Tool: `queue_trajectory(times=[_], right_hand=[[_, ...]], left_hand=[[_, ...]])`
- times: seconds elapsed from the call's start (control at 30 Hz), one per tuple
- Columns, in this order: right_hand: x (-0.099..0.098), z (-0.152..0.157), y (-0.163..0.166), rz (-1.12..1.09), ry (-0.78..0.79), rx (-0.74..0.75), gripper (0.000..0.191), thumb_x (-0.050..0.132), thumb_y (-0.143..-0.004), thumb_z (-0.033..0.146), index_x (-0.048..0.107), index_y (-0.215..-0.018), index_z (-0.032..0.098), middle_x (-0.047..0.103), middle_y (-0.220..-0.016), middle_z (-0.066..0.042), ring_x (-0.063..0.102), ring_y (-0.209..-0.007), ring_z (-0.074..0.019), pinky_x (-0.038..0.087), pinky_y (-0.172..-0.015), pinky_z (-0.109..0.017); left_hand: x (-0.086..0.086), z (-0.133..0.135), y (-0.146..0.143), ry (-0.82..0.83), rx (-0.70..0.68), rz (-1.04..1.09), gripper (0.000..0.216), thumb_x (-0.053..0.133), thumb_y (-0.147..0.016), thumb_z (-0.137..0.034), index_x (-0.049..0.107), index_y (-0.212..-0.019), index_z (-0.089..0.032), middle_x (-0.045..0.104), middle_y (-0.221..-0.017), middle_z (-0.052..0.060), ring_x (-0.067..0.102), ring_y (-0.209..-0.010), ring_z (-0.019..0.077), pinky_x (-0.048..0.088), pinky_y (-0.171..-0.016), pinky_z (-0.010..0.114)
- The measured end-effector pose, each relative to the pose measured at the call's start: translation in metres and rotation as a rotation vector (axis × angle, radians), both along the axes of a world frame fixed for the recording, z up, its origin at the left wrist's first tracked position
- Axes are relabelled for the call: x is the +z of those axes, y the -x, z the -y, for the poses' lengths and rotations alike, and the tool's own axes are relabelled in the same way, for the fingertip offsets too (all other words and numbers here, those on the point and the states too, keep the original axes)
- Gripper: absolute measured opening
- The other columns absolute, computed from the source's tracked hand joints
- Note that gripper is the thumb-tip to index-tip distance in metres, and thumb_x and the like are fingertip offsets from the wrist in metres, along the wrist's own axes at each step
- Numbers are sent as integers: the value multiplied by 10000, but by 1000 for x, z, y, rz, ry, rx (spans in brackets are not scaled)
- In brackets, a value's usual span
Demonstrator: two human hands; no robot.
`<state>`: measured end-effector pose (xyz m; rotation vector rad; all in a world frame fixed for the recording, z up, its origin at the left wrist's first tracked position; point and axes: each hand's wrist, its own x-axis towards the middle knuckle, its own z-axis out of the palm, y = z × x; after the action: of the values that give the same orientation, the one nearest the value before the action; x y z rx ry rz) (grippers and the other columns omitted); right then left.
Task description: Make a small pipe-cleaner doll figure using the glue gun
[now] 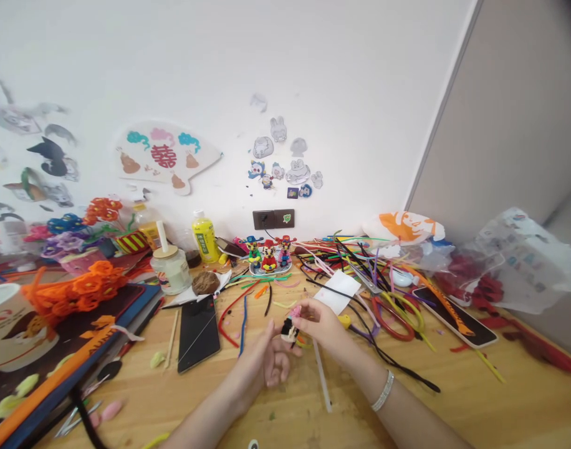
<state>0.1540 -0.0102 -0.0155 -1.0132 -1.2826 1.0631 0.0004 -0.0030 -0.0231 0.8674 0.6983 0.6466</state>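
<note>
Just above the wooden table (285,415), both my hands are on a small black-and-white figure (289,330) with a pink top. My right hand (320,321) pinches the pink part between thumb and fingertips. From below and the left, my left hand (272,357) steadies the figure, its thumb upright and its fingers curled. Part of the figure is hidden by the fingers. A pale glue stick (321,380) sticks out beneath my right wrist, in line with a yellow-tipped tool (345,320). Behind the hands stand three small colourful figures (268,257) on a base.
Black phone (199,333) and candle jar (170,269) lie to the left, near a paper cup (17,330) and orange fuzzy flowers (80,293). A yellow bottle (205,237) stands by the wall. Right are tangled pipe cleaners (374,299), scissors (398,318) and another phone (456,317).
</note>
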Motion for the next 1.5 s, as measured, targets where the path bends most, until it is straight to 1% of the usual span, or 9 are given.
queue_trajectory(times=[0.1, 0.17, 0.23, 0.47, 0.6, 0.87, 1.2, 1.37, 1.5], right_hand=[[-3, -3, -1, 10, 24, -77, 196, 654, -654, 317, 579, -740, 157, 577, -733, -11, 540, -711, -141, 427, -706, -282], [-4, -5, -1, 7, 34, -93, 206, 652, -648, 328, 577, -733, 156, 579, -730, -13, 538, -702, -143, 427, -697, -283], [-5, -6, -1, 27, 30, -107, 213, 656, -638, 334, 580, -724, 155, 578, -714, -12, 537, -689, -144, 428, -682, -282], [-7, -3, 4, 133, -1, -19, 192, 654, -638, 312, 589, -718, 150, 576, -690, -11, 534, -656, -136, 434, -636, -265], [-11, -2, 8, 168, -14, 4, 207, 666, -630, 308, 588, -740, 151, 584, -701, -11, 539, -665, -135, 438, -649, -267], [-11, 3, 12, 119, -12, 26, 227, 663, -638, 334, 577, -760, 162, 589, -734, -13, 554, -704, -146, 450, -671, -279], [-8, -1, 10, 30, -30, -157, 197, 630, -664, 347, 559, -701, 167, 594, -698, -12, 560, -671, -152, 443, -647, -275], [-13, -5, 8, 48, -39, -298, 182, 609, -680, 333, 546, -696, 162, 594, -692, -24, 560, -665, -163, 445, -646, -290], [-19, -6, 10, 73, -48, -317, 197, 612, -676, 352, 543, -690, 167, 598, -678, -22, 561, -649, -164, 448, -626, -286]], left_hand=[[-2, 1, 0, -94, 10, -110, 480, 373, -736, -613, 502, -695, -153, 465, -378, -65, 244, -232, 8, 82, -285, 135], [-2, -1, 2, -145, 18, -174, 454, 445, -697, -612, 490, -662, -161, 330, -324, -118, 166, -244, 6, 77, -296, 145], [-2, -8, 7, -197, 41, -220, 439, 510, -645, -611, 452, -611, -178, 277, -314, -135, 143, -257, 10, 94, -303, 156], [3, -18, 9, -328, 129, -277, 433, 592, -579, -581, 477, -615, -164, 355, -360, -112, 239, -295, 20, 130, -343, 174], [-2, -10, 0, -343, 117, -298, 426, 571, -601, -580, 477, -594, -165, 370, -370, -100, 234, -300, 29, 123, -343, 189], [-12, -14, 1, -401, 235, -331, 408, 631, -568, -527, 438, -496, -175, 400, -405, -81, 285, -368, 55, 176, -378, 194], [-18, -17, 2, -300, 252, -288, 424, 548, -613, -584, 408, -530, -193, 370, -354, -105, 253, -251, 33, 123, -314, 184], [-15, -5, -5, -201, 161, -239, 446, 543, -601, -603, 493, -618, -160, 452, -373, -74, 266, -233, 22, 108, -301, 170], [-6, 4, -3, 11, 42, -77, 357, 565, -670, -492, 530, -690, -137, 480, -434, -52, 297, -263, 11, 64, -325, 157]])
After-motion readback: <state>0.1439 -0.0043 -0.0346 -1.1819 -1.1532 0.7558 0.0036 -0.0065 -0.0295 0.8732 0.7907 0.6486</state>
